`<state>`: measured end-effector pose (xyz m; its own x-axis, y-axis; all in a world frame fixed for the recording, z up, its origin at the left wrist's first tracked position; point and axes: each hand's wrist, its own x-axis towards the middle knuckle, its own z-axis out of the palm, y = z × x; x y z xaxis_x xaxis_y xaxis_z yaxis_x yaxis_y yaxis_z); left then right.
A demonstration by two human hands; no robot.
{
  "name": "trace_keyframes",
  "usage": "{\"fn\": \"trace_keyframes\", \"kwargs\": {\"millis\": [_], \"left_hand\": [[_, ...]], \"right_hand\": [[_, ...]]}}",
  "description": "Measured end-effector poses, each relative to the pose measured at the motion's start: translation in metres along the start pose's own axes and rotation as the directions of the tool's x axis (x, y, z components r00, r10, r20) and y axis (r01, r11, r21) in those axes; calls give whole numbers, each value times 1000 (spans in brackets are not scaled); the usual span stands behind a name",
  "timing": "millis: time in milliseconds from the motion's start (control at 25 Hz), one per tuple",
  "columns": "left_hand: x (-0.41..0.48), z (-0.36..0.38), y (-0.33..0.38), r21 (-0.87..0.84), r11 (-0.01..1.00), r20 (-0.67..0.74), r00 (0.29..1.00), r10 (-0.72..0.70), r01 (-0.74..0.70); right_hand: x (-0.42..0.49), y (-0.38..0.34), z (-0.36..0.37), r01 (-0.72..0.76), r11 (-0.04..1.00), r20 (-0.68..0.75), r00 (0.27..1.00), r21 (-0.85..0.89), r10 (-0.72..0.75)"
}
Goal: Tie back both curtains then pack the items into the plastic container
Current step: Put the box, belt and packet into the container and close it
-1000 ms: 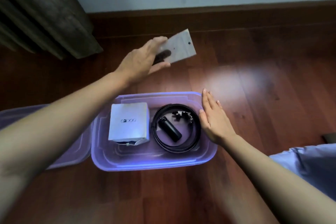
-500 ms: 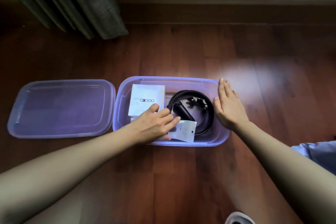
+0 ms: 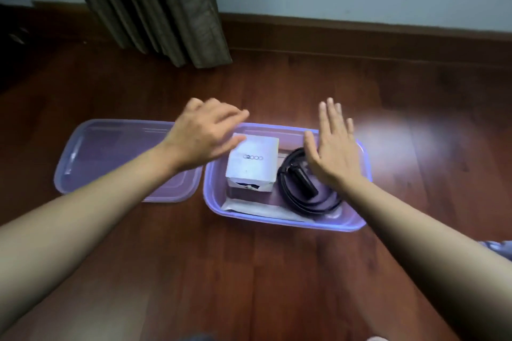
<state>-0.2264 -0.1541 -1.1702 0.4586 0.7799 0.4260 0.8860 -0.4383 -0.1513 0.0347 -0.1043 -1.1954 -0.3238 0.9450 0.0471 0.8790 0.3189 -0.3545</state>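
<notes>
- your left hand (image 3: 205, 133) hovers empty, fingers loose, over the left rim of the plastic container (image 3: 277, 220); right hand (image 3: 331, 149) flat, empty, above the belt (image 3: 289, 195).
- the lid (image 3: 116, 152) lies just left, long axis sideways, nearer your left hand.

Lid (image 3: 110, 152) left of container (image 3: 357, 223); box (image 3: 253, 162) inside.

both arms reach forward from the lower corners, the left forearm (image 3: 97, 202) angled up to the right and the right forearm (image 3: 415, 230) up to the left. the left hand (image 3: 205, 137) is palm down, its fingers (image 3: 235, 116) loosely spread and blurred, holding nothing. the right hand (image 3: 331, 147) is flat and palm down, fingers (image 3: 329, 113) straight and close together pointing away, thumb (image 3: 309, 144) spread toward the left hand
</notes>
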Motion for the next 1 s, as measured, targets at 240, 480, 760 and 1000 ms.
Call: {"fn": "trace_keyframes", "kwargs": {"millis": [240,480,760,1000], "left_hand": [[-99,-1,-97,-84,682,210,682,-701,727],[-200,9,-129,243,379,401,264,-877,893],[-239,35,-142,242,37,477,-86,-874,970],[-244,33,-156,295,-18,451,-156,-879,955]], "right_hand": [[2,-176,38,235,928,13,968,291,-250],[-21,-239,118,-18,976,427,901,215,-78],[-10,-241,141,-117,991,587,808,61,59],[0,-253,141,-261,929,571,818,261,70]]}}
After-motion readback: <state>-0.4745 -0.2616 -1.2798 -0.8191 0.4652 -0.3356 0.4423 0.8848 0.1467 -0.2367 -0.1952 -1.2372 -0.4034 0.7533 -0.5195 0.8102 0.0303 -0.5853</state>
